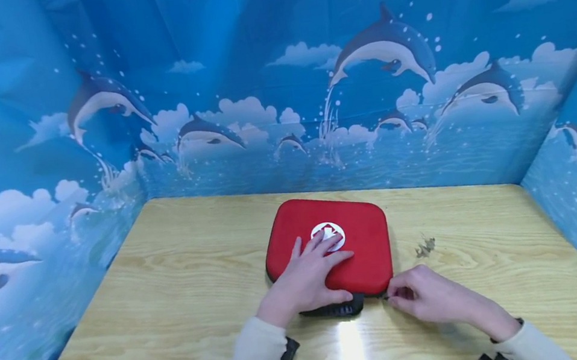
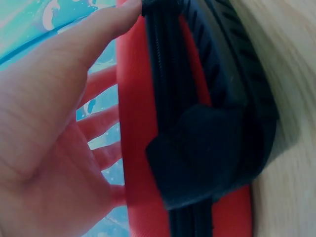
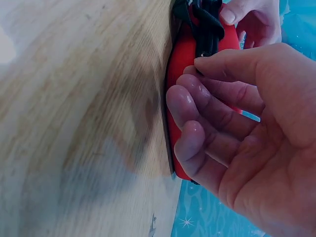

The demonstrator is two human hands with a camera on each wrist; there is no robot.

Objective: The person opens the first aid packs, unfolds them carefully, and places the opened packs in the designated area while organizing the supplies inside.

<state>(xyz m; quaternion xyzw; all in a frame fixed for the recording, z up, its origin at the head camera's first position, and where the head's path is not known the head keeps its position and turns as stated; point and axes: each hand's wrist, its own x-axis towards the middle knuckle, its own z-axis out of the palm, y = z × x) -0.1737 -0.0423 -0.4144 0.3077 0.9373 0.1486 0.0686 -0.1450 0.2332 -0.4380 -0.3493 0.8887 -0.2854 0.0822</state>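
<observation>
A red zippered case with a white round emblem lies flat on the wooden table. My left hand rests on its lid with fingers spread, the thumb down at the front edge. Along that front side run a black zipper and a ribbed black carry handle. At the front right corner my right hand pinches something small and dark at the zipper line, likely the zipper pull, between thumb and index finger. The fingertips mostly hide it. The right hand's other fingers curl loosely beside the case.
The wooden table carries a dark scuffed patch right of the case. Blue dolphin-printed sheeting stands along the back and both sides. Bright light reflects off the table's front part.
</observation>
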